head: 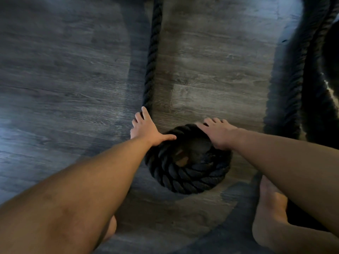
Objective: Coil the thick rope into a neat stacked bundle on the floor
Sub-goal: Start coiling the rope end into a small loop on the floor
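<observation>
A thick black twisted rope lies on the floor, wound into a small round coil (pixel 187 173) of stacked loops with a hollow middle. From the coil's left side a straight run of rope (pixel 153 52) leads away to the top of the view. My left hand (pixel 146 128) wraps around the rope where it leaves the coil, thumb resting on the coil's top. My right hand (pixel 218 133) lies flat on the coil's far right rim, fingers spread, pressing down on it.
Dark grey wood-plank floor (pixel 64 79) all around. Another stretch of the black rope (pixel 297 74) runs down the right side, next to a dark shape at the right edge. My bare foot (pixel 269 213) stands at bottom right, close to the coil.
</observation>
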